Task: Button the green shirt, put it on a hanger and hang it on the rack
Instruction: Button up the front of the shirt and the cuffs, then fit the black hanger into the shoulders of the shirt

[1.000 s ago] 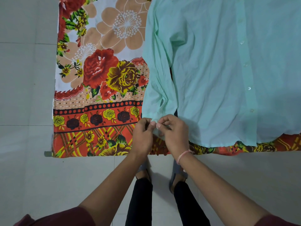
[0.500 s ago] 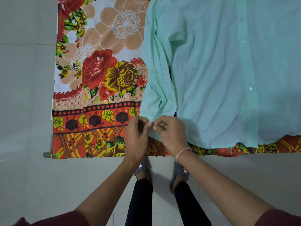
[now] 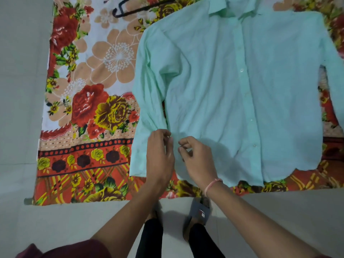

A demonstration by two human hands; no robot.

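- Green shirt (image 3: 223, 94) spread flat, front up, on a flowered cloth (image 3: 83, 112) over the floor; collar at the far edge, hem at the near edge, long axis running away from the person.
- Sleeve cuff (image 3: 141, 155) near the cloth's near edge, just under both hands.
- Left hand (image 3: 160, 155) nearer the cuff, grip half curled, fingertips touching fabric.
- Right hand (image 3: 195, 157) just beside, grip loosely pinched; holding cloth or not, cannot tell.
- Black hanger (image 3: 130, 10) well apart, at the far edge.
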